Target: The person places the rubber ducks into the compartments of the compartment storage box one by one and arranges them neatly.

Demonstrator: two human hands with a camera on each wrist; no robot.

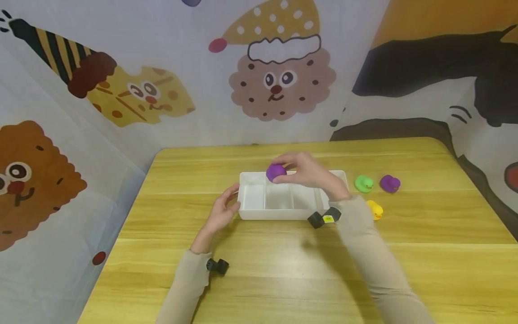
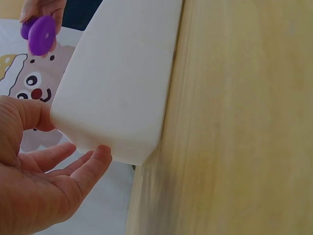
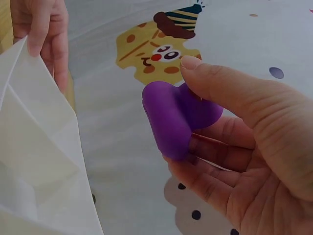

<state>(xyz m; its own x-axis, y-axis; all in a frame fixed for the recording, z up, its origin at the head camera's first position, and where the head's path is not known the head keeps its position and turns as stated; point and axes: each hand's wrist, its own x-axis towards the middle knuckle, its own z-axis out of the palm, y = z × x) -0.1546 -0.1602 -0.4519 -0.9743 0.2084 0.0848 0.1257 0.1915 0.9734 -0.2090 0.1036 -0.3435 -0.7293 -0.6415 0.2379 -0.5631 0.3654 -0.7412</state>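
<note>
Our right hand [image 1: 308,171] pinches a purple toy [image 1: 276,173] above the white tray [image 1: 279,214], whose left end our left hand [image 1: 221,210] holds, seen from the head; a green duck [image 1: 363,183], purple duck [image 1: 390,183] and partly hidden yellow duck [image 1: 377,210] sit right of it. From the left wrist, our fingertips [image 2: 102,153] touch the tray's end. From the right wrist, our thumb and fingers clasp the toy.

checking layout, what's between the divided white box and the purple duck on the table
In the head view, a green toy duck separates the box from it.
</note>
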